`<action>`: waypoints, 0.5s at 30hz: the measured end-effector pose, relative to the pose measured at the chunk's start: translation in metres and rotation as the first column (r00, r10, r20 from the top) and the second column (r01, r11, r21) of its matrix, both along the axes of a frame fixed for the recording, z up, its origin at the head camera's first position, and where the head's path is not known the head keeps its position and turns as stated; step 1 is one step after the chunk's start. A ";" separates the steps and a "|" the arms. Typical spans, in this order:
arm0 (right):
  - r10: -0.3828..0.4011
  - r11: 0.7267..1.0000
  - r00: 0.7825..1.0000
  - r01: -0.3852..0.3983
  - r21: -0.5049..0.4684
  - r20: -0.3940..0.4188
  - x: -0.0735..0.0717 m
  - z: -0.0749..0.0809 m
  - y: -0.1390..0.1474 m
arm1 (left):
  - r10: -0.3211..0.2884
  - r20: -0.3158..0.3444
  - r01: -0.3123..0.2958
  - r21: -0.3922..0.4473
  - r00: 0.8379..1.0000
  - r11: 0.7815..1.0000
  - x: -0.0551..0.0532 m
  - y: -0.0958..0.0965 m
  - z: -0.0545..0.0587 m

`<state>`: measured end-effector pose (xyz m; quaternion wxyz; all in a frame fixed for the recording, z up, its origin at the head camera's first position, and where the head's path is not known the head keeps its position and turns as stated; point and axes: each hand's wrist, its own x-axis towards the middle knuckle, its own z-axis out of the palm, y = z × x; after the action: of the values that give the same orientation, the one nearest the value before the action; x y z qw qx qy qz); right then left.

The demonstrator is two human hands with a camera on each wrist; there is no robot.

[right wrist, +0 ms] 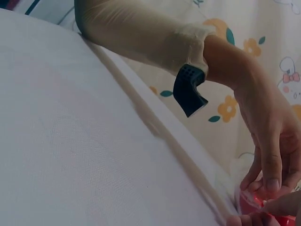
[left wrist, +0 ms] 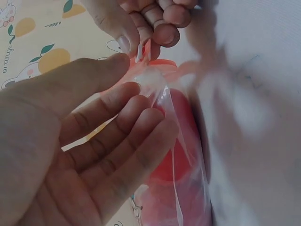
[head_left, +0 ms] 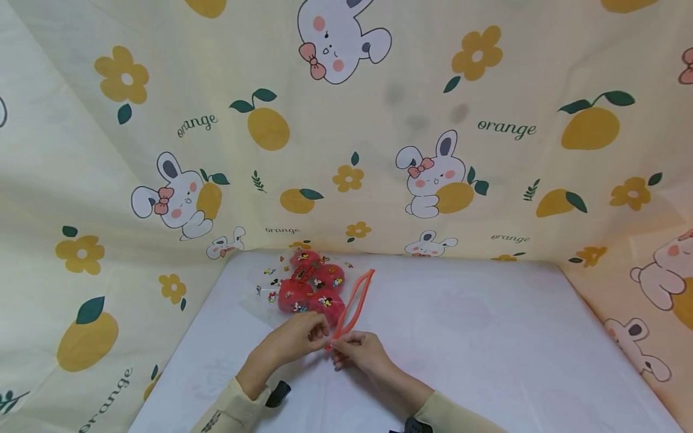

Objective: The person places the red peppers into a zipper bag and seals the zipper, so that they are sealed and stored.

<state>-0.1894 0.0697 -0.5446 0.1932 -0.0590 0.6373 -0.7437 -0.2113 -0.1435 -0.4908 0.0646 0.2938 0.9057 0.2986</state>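
Note:
A clear plastic zip bag [head_left: 271, 307] with small cartoon prints lies on the table, several round red objects [head_left: 327, 304] inside it. Its orange-red zip strip [head_left: 361, 300] spreads apart in a narrow loop on the right side. At the strip's near end, my right hand [head_left: 363, 352] pinches the corner between thumb and fingers; a small white piece [left wrist: 139, 53] shows there in the left wrist view. Just left of it, my left hand [head_left: 295, 337] holds the bag's edge between thumb and index finger, its other fingers loosely bent against the plastic.
A white-covered table [head_left: 487, 337] extends to the right and in front of the bag. Behind it hangs a patterned cloth [head_left: 379, 120] with rabbits and oranges. A dark wrist device [head_left: 278, 394] sits at the left sleeve.

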 end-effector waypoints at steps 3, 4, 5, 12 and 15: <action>-0.018 1.000 1.000 0.018 0.005 -0.015 -0.001 0.000 0.000 | 0.014 -0.003 -0.014 -0.006 1.000 1.000 0.000 0.002 0.000; -0.022 1.000 1.000 0.022 0.006 -0.014 -0.001 0.000 0.000 | 0.022 0.000 -0.022 -0.012 1.000 1.000 0.000 0.002 0.000; -0.026 1.000 1.000 0.026 0.006 -0.013 -0.002 0.000 0.000 | 0.028 0.001 -0.028 -0.017 1.000 0.999 0.001 0.003 0.000; -0.054 0.998 0.998 0.055 0.019 -0.011 -0.003 0.002 0.000 | 0.077 0.029 -0.075 -0.072 0.997 0.995 0.004 0.006 -0.001; -0.060 0.998 0.998 0.060 0.019 -0.018 -0.004 0.002 0.000 | 0.089 -0.009 -0.089 -0.104 0.996 0.991 0.004 0.007 -0.002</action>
<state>-0.1932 0.0698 -0.5424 0.1660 -0.0445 0.6478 -0.7422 -0.2070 -0.1361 -0.4925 0.0646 0.2498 0.9325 0.2527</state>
